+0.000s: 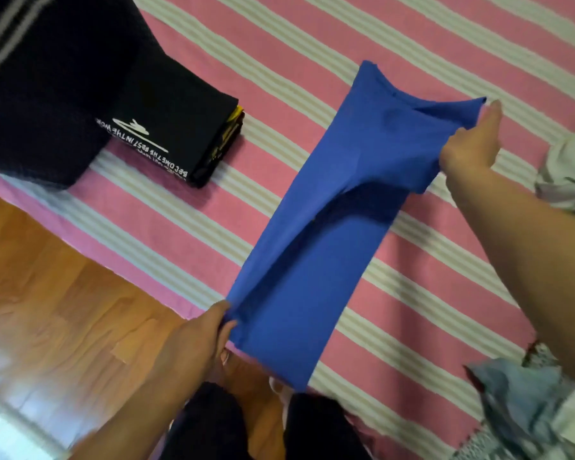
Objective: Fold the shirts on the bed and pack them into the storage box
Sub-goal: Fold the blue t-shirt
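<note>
A blue shirt (pixel 326 227) lies folded into a long narrow strip across the pink and cream striped bed (pixel 312 61). My left hand (pixel 193 343) pinches its near lower corner at the bed's edge. My right hand (pixel 472 144) grips the far side of the shirt by the sleeve and holds that part lifted off the bed. A folded black shirt with white lettering (pixel 170 134) lies at the left. No storage box is in view.
A dark garment with grey stripes (pixel 40 78) covers the upper left corner of the bed. Crumpled light clothes lie at the right edge (pixel 568 174) and lower right (pixel 525 400). Wooden floor (pixel 47 277) is at the left, my legs below.
</note>
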Available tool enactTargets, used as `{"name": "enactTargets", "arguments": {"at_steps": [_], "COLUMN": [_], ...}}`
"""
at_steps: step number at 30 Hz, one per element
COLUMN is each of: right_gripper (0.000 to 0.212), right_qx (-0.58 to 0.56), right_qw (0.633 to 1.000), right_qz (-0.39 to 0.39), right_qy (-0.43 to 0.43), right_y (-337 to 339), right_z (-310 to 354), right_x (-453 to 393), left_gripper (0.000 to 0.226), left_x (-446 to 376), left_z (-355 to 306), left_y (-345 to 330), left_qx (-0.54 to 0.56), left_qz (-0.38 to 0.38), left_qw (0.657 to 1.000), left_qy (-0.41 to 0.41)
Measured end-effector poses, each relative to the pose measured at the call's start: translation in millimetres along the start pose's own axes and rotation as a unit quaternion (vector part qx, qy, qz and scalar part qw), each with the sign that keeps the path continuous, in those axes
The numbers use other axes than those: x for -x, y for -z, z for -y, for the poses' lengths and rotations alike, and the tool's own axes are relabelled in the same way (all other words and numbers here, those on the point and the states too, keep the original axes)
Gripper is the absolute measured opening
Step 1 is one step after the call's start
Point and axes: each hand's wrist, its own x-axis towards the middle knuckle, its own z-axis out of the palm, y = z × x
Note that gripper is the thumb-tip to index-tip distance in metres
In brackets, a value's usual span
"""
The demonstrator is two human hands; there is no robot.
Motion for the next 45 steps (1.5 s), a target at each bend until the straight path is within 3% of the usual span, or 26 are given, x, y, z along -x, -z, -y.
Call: {"name": "enactTargets", "arguments": {"at_steps": [3, 6, 9, 11, 15, 18, 21, 24, 29, 32, 35, 39, 41, 42, 43, 45], "right_gripper": [0.051, 0.091, 0.099, 0.09, 0.039, 0.029, 0.045, 0.052, 0.052, 0.06, 0.061, 0.023, 0.022, 0.034, 0.048, 0.052], "right_qx": [0.151, 0.179, 0.13, 0.114, 0.095, 0.128, 0.13, 0.18, 0.291, 0.338, 0.255, 0.124, 0.065, 0.045, 0.059, 0.105], "right_qw": [0.985, 0.975, 0.973, 0.975, 0.98, 0.975, 0.975, 0.973, 0.939, 0.925, 0.964, 0.972, 0.98, 0.987, 0.992, 0.994], "right_qz": [0.061, 0.126, 0.185, 0.19, 0.171, 0.176, 0.182, 0.137, 0.141, 0.131, 0.08, 0.097, 0.102, 0.089, 0.067, 0.031], "right_qy": [0.047, -0.026, -0.035, -0.03, -0.043, -0.034, -0.021, 0.045, 0.116, 0.113, -0.004, -0.172, -0.16, -0.126, -0.089, -0.021], "right_y": [37.1, 64.2, 82.0, 88.2, 89.6, 87.9, 87.4, 96.4, 109.7, 110.3, 95.7, 80.8, 80.6, 84.1, 88.9, 105.4], "right_z": [-38.5, -100.1, -157.7, -164.0, -159.4, -159.0, -159.6, -147.8, -158.2, -174.4, -178.3, -158.0, -140.4, -135.7, -135.6, -149.4], "right_x": [-62.6, -124.8, -163.3, -150.2, -112.2, -103.7, -104.1, -107.9, -113.0, -98.2, -93.3, -106.8, -113.4, -115.9, -124.6, -152.4], "left_gripper": [0.027, 0.008, 0.026, 0.02, 0.028, 0.025, 0.026, 0.025, 0.018, 0.013, 0.015, 0.019, 0.021, 0.022, 0.022, 0.021], "left_x": [3.1, -8.7, -10.2, -4.3, 4.3, -0.2, -0.8, 8.4, 26.1, 27.2, 28.1, 33.8, 35.1, 36.0, 37.5, 38.6], "left_z": [-38.6, -50.5, -44.1, -48.0, -63.5, -69.4, -75.8, -78.5, -74.8, -70.7, -57.7, -39.0, -40.4, -44.1, -48.9, -60.1], "left_y": [-70.6, -140.1, -185.9, -191.7, -181.9, -178.6, -175.7, -174.3, -180.6, -180.6, -179.6, -170.1, -163.6, -162.1, -162.5, -167.7], "left_qx": [-0.016, -0.017, -0.08, -0.095, -0.09, -0.086, -0.091, -0.075, 0.001, 0.011, 0.006, -0.046, -0.064, -0.064, -0.061, -0.065], "left_qz": [0.08, 0.114, 0.1, 0.089, 0.09, 0.087, 0.075, 0.056, 0.046, 0.035, 0.04, 0.035, 0.037, 0.038, 0.04, 0.05], "left_qw": [0.997, 0.993, 0.992, 0.991, 0.981, 0.98, 0.983, 0.988, 0.988, 0.989, 0.992, 0.997, 0.997, 0.997, 0.997, 0.997], "left_qy": [-0.008, 0.01, -0.009, 0.023, 0.144, 0.157, 0.138, 0.126, 0.15, 0.146, 0.123, 0.053, 0.027, 0.018, 0.012, -0.006]}}
